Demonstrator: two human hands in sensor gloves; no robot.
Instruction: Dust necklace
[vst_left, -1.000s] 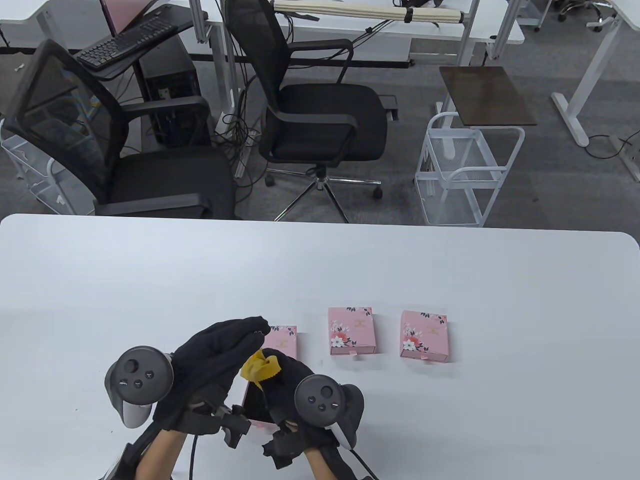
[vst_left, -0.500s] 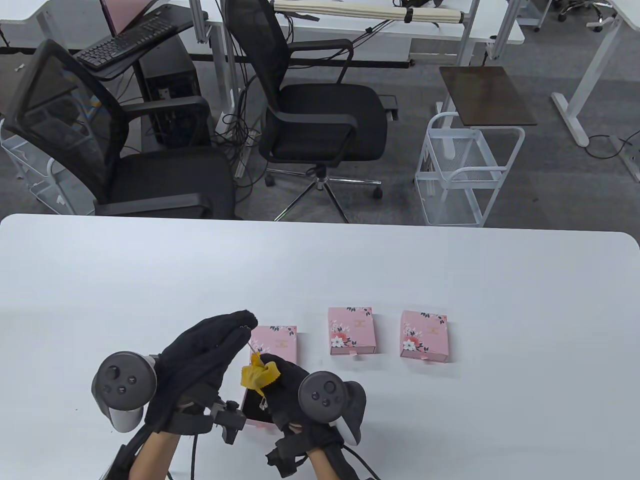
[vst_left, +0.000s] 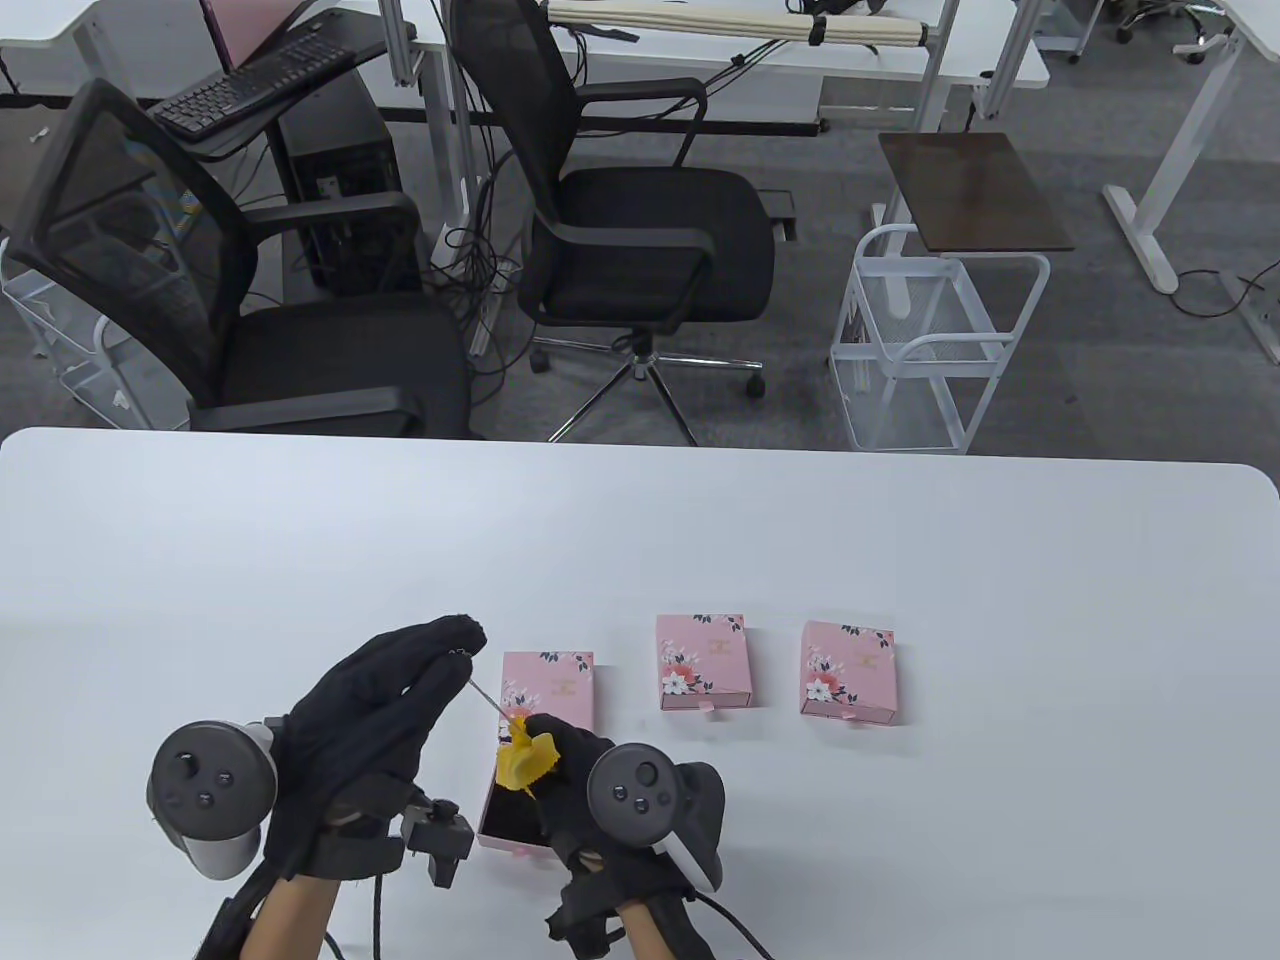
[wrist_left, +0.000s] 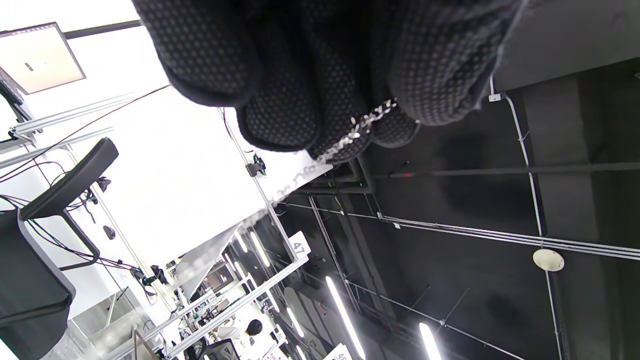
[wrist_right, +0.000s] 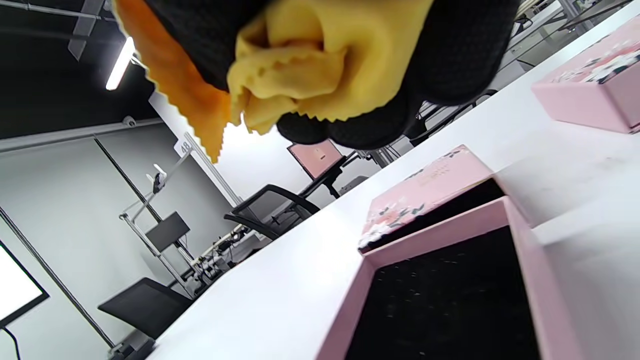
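Left hand (vst_left: 385, 700) pinches the chain (vst_left: 487, 693) taut; right hand (vst_left: 575, 775) pinches the cloth (vst_left: 524, 757) around it (slide gently, over the open box (vst_left: 505, 810)).

Both hands' fingers (vst_left: 455, 640) curled, pinching.

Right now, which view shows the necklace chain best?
Left wrist view: chain links glint close up between the left hand fingers. Table view shows only a thin line toward the cloth; right wrist view shows none.
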